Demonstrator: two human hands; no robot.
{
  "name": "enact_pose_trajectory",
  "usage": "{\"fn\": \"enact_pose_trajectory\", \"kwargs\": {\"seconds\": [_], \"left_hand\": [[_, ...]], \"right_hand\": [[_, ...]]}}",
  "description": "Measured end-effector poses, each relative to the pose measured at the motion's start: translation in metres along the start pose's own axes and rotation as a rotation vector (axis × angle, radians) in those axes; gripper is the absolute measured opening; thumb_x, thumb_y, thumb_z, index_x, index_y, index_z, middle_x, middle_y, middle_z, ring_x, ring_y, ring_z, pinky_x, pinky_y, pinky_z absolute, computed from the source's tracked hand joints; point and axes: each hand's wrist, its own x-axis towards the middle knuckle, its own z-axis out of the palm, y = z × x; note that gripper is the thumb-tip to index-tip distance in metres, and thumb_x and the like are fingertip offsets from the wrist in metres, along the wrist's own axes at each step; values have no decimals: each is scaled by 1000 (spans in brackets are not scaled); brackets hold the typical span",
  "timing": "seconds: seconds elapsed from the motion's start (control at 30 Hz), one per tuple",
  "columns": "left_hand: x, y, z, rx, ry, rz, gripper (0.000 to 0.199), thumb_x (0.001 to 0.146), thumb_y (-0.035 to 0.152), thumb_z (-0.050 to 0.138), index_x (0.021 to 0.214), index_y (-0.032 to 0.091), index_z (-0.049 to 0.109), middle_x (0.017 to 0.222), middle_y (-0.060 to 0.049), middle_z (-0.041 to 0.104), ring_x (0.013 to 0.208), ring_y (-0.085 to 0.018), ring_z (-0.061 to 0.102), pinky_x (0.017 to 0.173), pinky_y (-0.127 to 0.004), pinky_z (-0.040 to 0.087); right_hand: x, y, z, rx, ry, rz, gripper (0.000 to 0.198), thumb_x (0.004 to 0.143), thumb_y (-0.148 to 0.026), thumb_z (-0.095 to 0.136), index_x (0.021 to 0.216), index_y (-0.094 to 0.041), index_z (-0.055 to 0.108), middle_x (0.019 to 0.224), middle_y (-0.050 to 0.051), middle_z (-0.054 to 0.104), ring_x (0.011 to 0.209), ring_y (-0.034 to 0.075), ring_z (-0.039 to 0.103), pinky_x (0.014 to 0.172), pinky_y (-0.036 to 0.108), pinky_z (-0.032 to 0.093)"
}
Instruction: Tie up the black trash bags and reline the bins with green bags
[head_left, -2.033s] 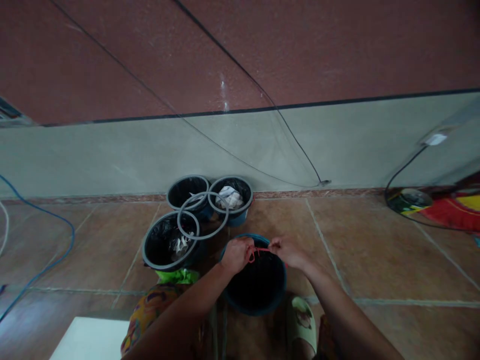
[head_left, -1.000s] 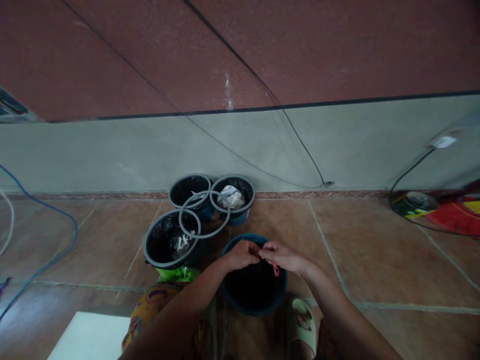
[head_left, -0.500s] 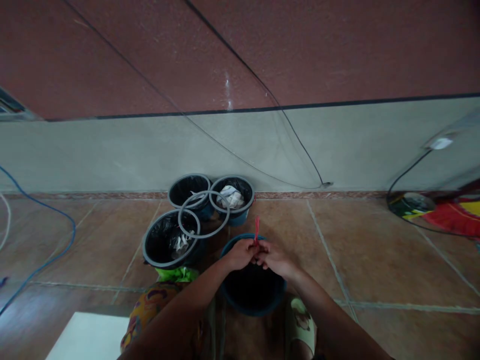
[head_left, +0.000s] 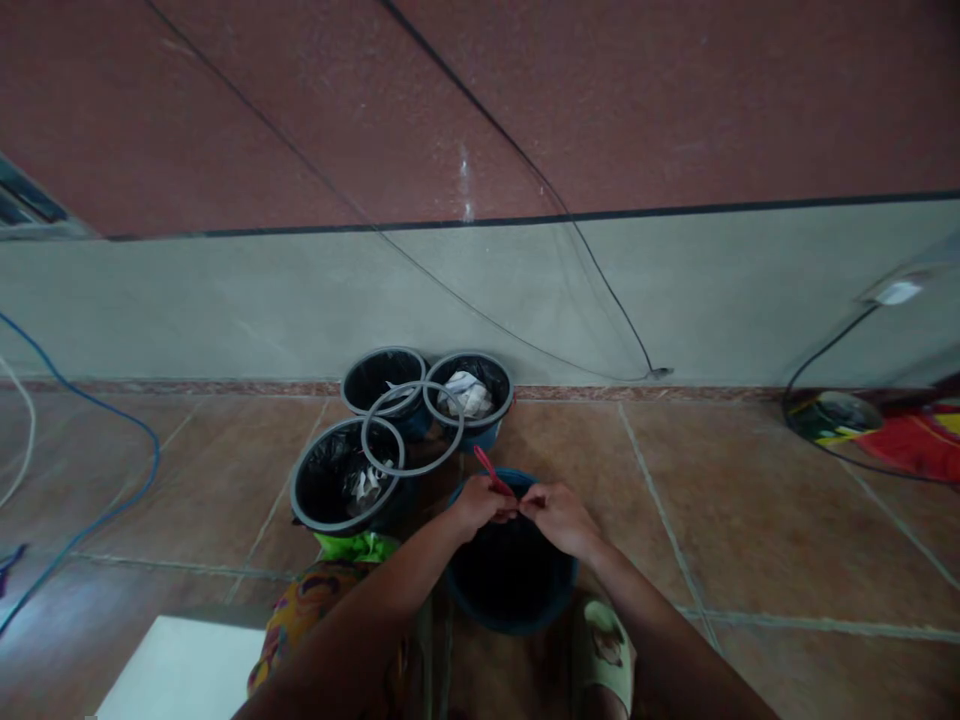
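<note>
My left hand (head_left: pixel 486 503) is closed on a narrow red strip (head_left: pixel 492 472), perhaps a plastic tie, whose looped end sticks up and to the left. My right hand (head_left: pixel 561 517) pinches close by, its fingertips almost touching the left ones; what lies between them is too small to make out. Both hands are over the mouth of a dark blue bucket-like bin (head_left: pixel 513 610) standing between my feet. The inside of this bin is dark.
Three bins lined with black bags stand left of centre: one at front (head_left: pixel 309 500), one behind (head_left: pixel 367 372), one holding white waste (head_left: pixel 466 395). A loose grey ring (head_left: pixel 365 440) lies across them. Green plastic (head_left: pixel 360 546), a blue hose (head_left: pixel 112 415) and a slipper (head_left: pixel 606 650) are nearby.
The red strip has tipped from upright to leaning left in my left hand. My hands have drawn slightly apart, and the view has shifted a little.
</note>
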Motion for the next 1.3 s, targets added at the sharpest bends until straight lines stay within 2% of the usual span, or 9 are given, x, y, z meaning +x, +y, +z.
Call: {"fn": "enact_pose_trajectory", "kwargs": {"seconds": [0.1,0.2,0.33,0.5,0.63,0.77,1.0,1.17,1.3], "left_hand": [[0,0,-2,87,40,65,6,63,12,67,65,14,62,56,3,59,54,-8,53,57,-21,42],[1,-2,-3,321,66,172,6,61,11,65,62,15,61,53,6,53,52,-7,46,53,-20,35],[0,-1,-3,555,51,364,7,65,10,60,63,17,61,61,4,58,60,-10,53,59,-21,39],[-3,0,-1,596,49,556,14,73,8,54,71,18,64,68,3,62,65,-11,57,66,-21,45],[-3,-3,0,584,17,743,20,79,7,50,75,19,65,78,0,66,75,-12,61,75,-22,48],[-3,-9,0,526,93,889,23,85,8,47,88,19,67,84,-3,65,81,-14,63,79,-25,50],[2,-11,1,495,211,868,17,83,8,53,81,19,66,80,-1,66,77,-14,64,76,-26,52],[3,-10,0,512,166,825,18,82,10,56,75,20,69,77,-1,71,76,-14,66,76,-25,52],[1,-9,-1,666,146,743,23,87,14,53,76,21,72,80,-2,75,79,-15,68,81,-25,51]], "right_hand": [[-1,1,0,-24,-37,-17,20,85,-22,57,84,-20,78,83,3,77,78,15,67,68,24,43],[-1,2,2,-102,-80,-12,19,84,-24,60,84,-20,78,83,3,77,77,16,67,68,25,43],[1,6,4,-179,-62,9,23,83,-19,58,94,-20,78,96,7,78,89,19,70,78,27,46],[2,6,4,-87,16,-28,38,84,-9,47,110,-20,73,113,8,75,106,19,68,93,27,45],[5,6,8,41,1,-73,33,89,-13,41,98,-16,72,94,9,76,83,17,69,78,25,47],[11,10,16,249,-6,-44,30,88,-16,38,89,-17,69,70,1,67,57,13,60,60,23,44],[15,18,21,466,-22,-31,20,84,-26,47,84,-19,66,59,-5,56,47,9,51,53,21,39],[15,23,17,331,-3,-28,23,85,-24,45,76,-20,66,55,-5,55,50,11,56,53,21,38],[10,13,9,159,-16,57,27,88,-20,43,80,-19,68,55,-2,61,55,12,62,56,21,40]]}}
